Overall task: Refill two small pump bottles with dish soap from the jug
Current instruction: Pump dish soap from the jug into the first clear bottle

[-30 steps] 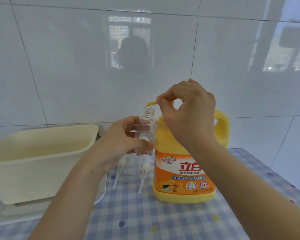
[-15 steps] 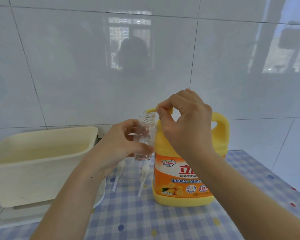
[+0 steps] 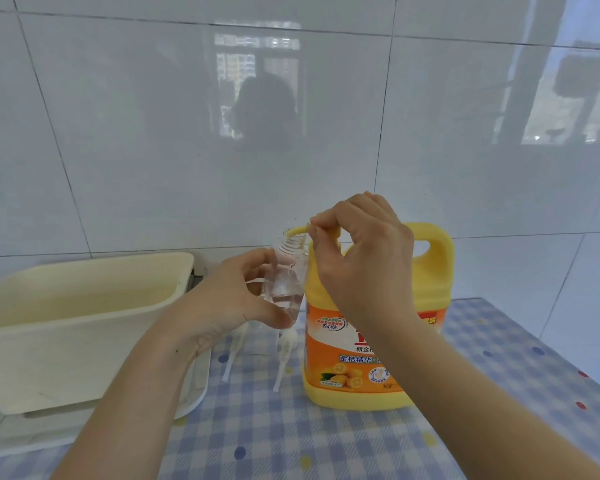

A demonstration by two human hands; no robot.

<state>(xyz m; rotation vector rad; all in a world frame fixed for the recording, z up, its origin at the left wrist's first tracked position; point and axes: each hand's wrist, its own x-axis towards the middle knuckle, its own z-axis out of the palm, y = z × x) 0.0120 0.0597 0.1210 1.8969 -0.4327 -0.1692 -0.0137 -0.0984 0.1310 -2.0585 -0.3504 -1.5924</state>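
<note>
A yellow dish soap jug (image 3: 430, 278) with an orange label stands on the checked tablecloth. My right hand (image 3: 364, 251) is closed on the jug's yellow pump head; its nozzle (image 3: 297, 232) reaches over the open threaded neck of a small clear bottle (image 3: 286, 285). My left hand (image 3: 232, 303) holds that bottle upright and slightly tilted against the jug's left side. Two white pump tops with dip tubes (image 3: 284, 355) lie on the cloth just below the bottle. A second small bottle is not clearly visible.
A cream plastic basin (image 3: 84, 306) sits on a white tray (image 3: 194, 403) at the left. The blue checked tablecloth (image 3: 291, 445) covers the table, whose right edge runs diagonally at the far right. White tiled wall stands close behind.
My right hand and the pump head have moved down. The clear bottle has shifted slightly so its neck sits under the nozzle. The view has dropped a little.
</note>
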